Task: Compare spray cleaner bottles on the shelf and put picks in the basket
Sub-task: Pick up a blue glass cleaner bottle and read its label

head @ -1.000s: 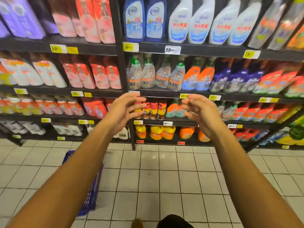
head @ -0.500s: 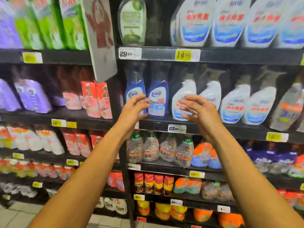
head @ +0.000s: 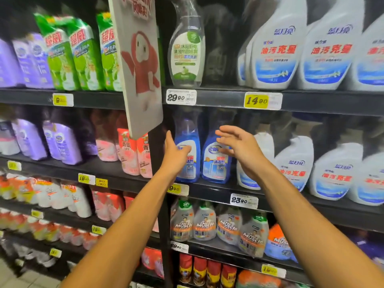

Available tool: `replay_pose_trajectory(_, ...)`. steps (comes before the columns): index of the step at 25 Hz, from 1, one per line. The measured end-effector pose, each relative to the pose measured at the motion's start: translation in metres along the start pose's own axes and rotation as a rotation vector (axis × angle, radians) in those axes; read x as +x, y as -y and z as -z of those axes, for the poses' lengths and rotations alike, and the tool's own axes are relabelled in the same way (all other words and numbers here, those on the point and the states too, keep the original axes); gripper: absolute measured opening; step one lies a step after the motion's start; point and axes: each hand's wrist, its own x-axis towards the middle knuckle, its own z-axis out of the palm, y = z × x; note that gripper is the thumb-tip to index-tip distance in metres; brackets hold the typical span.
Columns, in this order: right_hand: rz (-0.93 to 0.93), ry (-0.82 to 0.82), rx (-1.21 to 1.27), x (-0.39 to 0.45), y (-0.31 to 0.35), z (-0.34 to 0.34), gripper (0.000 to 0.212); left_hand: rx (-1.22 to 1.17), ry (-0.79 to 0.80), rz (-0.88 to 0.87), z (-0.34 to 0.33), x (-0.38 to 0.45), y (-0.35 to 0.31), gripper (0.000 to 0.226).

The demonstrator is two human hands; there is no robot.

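Illumination was bright and even across the front of the shelving, with light falling from above and in front. The recesses behind the spray bottles (head: 188, 150) remained dark, and each shelf (head: 311, 101) cast shadow onto the bottle tops beneath it. Soft glare appeared on the clear bottle (head: 187, 48) at the top. The purple pouches (head: 27, 61) and the lower left products were smeared by blur. Wide-angle distortion bowed the shelf lines toward the edges. Both hands, the left hand (head: 174, 152) and the right hand (head: 239, 148), were slightly softened.

Dark shelf (head: 218, 192) — two blue spray bottles (head: 216, 161), white ones (head: 295, 163).
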Motion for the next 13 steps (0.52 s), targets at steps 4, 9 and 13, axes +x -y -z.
replay_pose_trajectory(4, 0.010, -0.012, -0.039, 0.027, -0.021, -0.027, 0.039, 0.062, 0.026, 0.013, -0.003, 0.016, 0.014, 0.075)
replay_pose_trajectory(9, 0.008, 0.072, -0.190, 0.040, -0.040, -0.043, 0.050, 0.171, -0.007, -0.037, -0.001, 0.027, 0.024, 0.062)
replay_pose_trajectory(13, 0.066, 0.047, -0.212, 0.037, -0.048, -0.048, 0.046, 0.187, 0.023, -0.117, 0.002, 0.030, 0.031, 0.060)
